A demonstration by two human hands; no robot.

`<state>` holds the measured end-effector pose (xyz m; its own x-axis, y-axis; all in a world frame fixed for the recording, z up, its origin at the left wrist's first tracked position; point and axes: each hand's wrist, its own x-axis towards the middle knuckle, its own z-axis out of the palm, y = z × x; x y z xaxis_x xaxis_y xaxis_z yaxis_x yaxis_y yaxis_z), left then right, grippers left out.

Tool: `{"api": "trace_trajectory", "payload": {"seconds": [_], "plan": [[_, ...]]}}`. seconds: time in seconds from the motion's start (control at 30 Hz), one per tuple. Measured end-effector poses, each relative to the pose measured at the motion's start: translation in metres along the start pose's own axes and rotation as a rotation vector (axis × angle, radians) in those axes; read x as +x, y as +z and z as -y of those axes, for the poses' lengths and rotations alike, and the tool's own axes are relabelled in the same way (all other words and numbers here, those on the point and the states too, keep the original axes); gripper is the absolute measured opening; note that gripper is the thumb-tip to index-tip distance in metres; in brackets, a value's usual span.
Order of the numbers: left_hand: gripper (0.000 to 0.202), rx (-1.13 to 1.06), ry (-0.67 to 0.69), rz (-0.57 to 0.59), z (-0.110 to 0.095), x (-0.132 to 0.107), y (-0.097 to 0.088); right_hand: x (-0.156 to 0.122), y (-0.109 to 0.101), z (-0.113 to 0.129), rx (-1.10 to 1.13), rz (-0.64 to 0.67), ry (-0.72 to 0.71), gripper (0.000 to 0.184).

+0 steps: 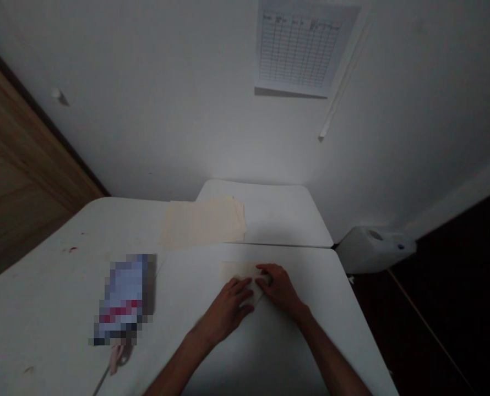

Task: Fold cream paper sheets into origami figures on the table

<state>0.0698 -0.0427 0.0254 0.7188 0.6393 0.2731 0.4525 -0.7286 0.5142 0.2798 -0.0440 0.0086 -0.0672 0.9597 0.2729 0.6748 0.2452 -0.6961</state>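
Observation:
A small pale sheet of paper [231,269] lies on the white table under both my hands. My left hand [230,308] rests on its near left part, fingers spread and slightly bent. My right hand [281,287] is at the sheet's right side, with thumb and forefinger curved toward each other and a pale bit of the paper between them. The fingertips of the two hands almost meet. Much of the sheet is hidden beneath the fingers, and the light is dim.
Beige paper sheets [203,221] lie beyond my hands. On the left are a pixelated blue and red item [123,300] and a pinkish looped thing [115,358]. A white container [373,250] stands beyond the table's right edge [358,308]. A printed chart [298,49] hangs on the wall.

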Motion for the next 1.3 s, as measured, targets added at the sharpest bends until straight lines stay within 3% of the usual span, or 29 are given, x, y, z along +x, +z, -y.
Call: {"api": "trace_trajectory", "payload": {"seconds": [0.5, 0.67, 0.8, 0.9, 1.07, 1.2, 1.3], "plan": [[0.029, -0.05, -0.057, 0.067, -0.005, 0.003, -0.014, 0.001, 0.001, 0.001, -0.021, -0.002, -0.014, 0.032], [0.028, -0.052, -0.072, 0.083, -0.006, 0.005, -0.013, -0.003, 0.002, 0.005, -0.121, -0.105, -0.069, 0.029], [0.029, -0.068, -0.091, 0.09, -0.004, 0.005, -0.012, -0.015, -0.002, 0.012, -0.195, -0.176, -0.144, 0.017], [0.028, -0.074, -0.099, 0.109, -0.004, 0.005, -0.014, -0.028, -0.005, 0.018, -0.218, -0.146, -0.192, 0.012], [0.027, -0.068, -0.098, 0.11, -0.004, 0.005, -0.015, -0.05, -0.009, 0.026, -0.272, 0.013, -0.255, 0.019], [0.026, -0.048, -0.093, 0.099, -0.003, 0.005, -0.013, -0.06, -0.01, 0.03, -0.302, 0.127, -0.243, 0.023], [0.025, -0.038, -0.07, 0.101, -0.003, 0.004, -0.013, -0.062, -0.01, 0.032, -0.306, 0.136, -0.219, 0.026]]}}
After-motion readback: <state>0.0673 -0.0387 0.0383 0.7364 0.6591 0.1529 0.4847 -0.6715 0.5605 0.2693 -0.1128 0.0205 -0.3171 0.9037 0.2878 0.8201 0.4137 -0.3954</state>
